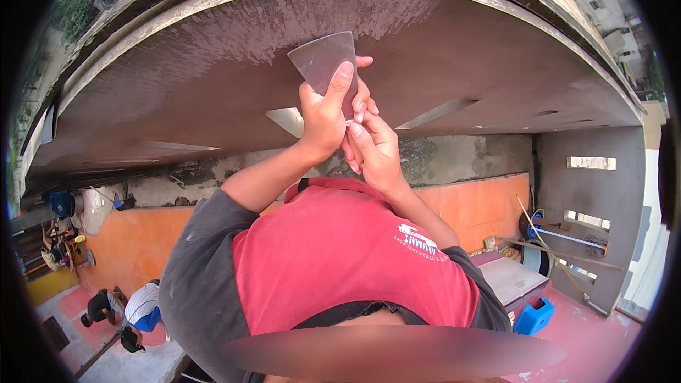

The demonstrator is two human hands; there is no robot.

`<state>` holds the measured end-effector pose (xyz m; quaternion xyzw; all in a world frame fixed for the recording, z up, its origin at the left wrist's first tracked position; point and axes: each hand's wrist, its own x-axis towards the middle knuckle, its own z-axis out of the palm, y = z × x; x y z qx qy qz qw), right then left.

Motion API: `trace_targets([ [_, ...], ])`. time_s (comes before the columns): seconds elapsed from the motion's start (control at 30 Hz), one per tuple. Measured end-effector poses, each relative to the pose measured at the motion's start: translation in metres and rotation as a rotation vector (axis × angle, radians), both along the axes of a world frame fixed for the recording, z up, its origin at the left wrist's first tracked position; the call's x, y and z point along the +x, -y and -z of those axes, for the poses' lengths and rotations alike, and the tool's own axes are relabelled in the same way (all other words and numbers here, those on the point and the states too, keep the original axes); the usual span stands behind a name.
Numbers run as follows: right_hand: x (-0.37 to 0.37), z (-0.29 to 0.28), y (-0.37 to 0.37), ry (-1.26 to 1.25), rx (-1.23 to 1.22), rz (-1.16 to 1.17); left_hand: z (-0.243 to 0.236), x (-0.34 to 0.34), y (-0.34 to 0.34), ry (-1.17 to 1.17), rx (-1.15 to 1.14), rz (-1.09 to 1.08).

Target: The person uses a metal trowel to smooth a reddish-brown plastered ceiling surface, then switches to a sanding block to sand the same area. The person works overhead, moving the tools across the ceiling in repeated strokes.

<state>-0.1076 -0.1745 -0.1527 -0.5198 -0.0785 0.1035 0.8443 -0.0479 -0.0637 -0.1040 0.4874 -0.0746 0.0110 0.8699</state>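
My left hand [323,117] grips a putty knife [323,57] with a wide, flat grey blade. The thumb presses along the blade's face, while the fingers wrap behind it. Close beside it, my right hand [379,152] has its thumb and fingertips pinched together at the lower end of the putty knife. A tiny pale bit shows between those fingertips, too small to name. Behind both hands spreads a smooth grey-brown wall surface [213,99], streaked and patchy near its top edge. The blade's upper edge lies in front of that streaked band; whether it touches cannot be told.
Slots [287,120] cut through the grey surface near my hands. An orange wall [472,198] runs behind me. At right are a blue plastic stool [534,317], a box-like bench [514,276] and leaning poles [543,234]. Two people [142,308] are at lower left.
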Motion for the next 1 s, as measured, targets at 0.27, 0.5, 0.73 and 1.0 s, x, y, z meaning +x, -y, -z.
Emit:
trace_targets([
  [0.27, 0.002, 0.009, 0.007, -0.035, -0.039, -0.040, 0.027, 0.001, 0.003, -0.018, 0.046, -0.035],
  [0.5, -0.007, 0.009, 0.027, -0.053, -0.053, -0.034, 0.043, -0.005, 0.002, 0.070, 0.051, 0.117],
  [0.73, -0.030, 0.028, 0.056, -0.078, -0.022, 0.077, 0.080, -0.028, 0.007, 0.042, 0.049, 0.037],
  [1.0, -0.045, 0.025, 0.098, -0.134, 0.041, 0.164, 0.103, -0.055, 0.038, 0.143, 0.011, -0.040],
])
